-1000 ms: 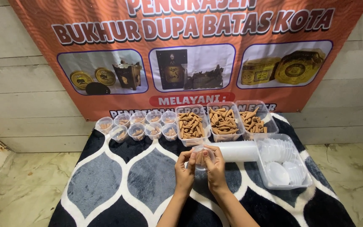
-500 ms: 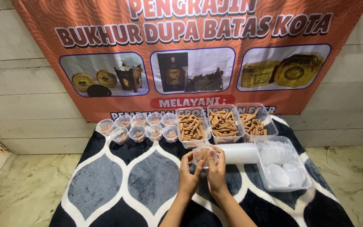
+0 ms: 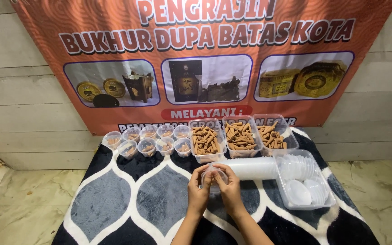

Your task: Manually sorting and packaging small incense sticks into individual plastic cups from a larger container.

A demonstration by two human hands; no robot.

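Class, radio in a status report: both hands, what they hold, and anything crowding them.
Left hand and right hand together on small clear cup. Stack of cups lying just behind. Nothing in the way on the patterned mat.

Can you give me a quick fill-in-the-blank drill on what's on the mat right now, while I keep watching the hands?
1. Both hands, left hand and right hand, together hold one small clear ____.
2. The rectangular tubs of brown cones at the back number ____.
3. The stack of empty cups lies on its ____.
4. The white lids sit inside a clear ____ on the person's right.

Missing words: cup; three; side; tub
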